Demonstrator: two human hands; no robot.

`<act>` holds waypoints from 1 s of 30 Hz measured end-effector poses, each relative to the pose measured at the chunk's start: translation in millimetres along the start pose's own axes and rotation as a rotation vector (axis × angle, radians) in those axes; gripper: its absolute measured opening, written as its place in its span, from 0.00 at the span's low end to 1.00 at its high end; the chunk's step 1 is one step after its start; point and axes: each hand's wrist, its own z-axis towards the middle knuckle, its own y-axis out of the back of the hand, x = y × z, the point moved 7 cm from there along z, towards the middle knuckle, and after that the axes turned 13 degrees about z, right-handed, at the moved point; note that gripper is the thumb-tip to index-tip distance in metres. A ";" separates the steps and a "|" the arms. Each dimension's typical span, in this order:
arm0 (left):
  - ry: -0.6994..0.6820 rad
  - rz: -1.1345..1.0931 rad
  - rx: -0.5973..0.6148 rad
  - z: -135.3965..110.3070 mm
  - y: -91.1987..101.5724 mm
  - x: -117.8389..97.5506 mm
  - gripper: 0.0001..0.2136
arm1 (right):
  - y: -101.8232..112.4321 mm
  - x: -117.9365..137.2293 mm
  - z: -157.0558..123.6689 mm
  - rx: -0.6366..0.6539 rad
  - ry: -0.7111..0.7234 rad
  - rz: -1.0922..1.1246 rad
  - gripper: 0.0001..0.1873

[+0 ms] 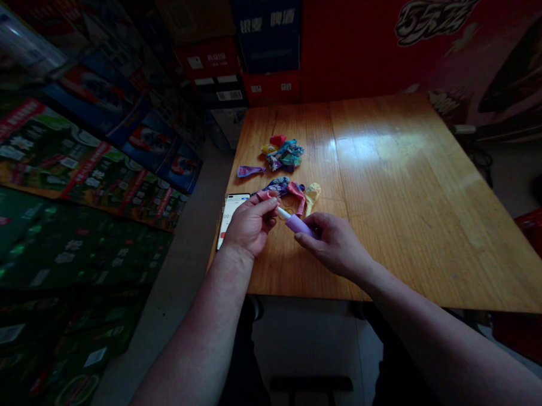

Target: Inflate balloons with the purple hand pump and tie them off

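Note:
My left hand (250,223) is closed in a pinch on the neck of a pink deflated balloon (293,193), which trails onto the wooden table (410,209). My right hand (333,243) is closed around a small purple pump (299,225) whose white nozzle points at the balloon's neck in my left fingers. Just beyond lie a yellow balloon (312,193) and a blue patterned balloon (277,184). Farther back sits a heap of coloured balloons (284,153), with a purple balloon (250,170) to its left.
A phone (231,214) with a lit screen lies at the table's left edge, partly under my left hand. Stacked printed cartons (85,175) fill the left side and more boxes (268,41) stand behind the table. A red crate (537,239) is at the right.

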 end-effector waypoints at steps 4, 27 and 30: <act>0.000 0.033 0.043 -3.2 -6.7 2.2 0.12 | -0.5 -6.8 0.9 0.012 -0.058 0.086 0.15; 0.016 0.106 0.190 -11.5 -27.2 9.9 0.12 | -9.4 -20.4 0.1 0.069 -0.449 0.709 0.15; 0.052 0.043 0.187 -11.8 -27.5 12.6 0.13 | -8.9 -19.3 1.3 0.056 -0.438 0.704 0.15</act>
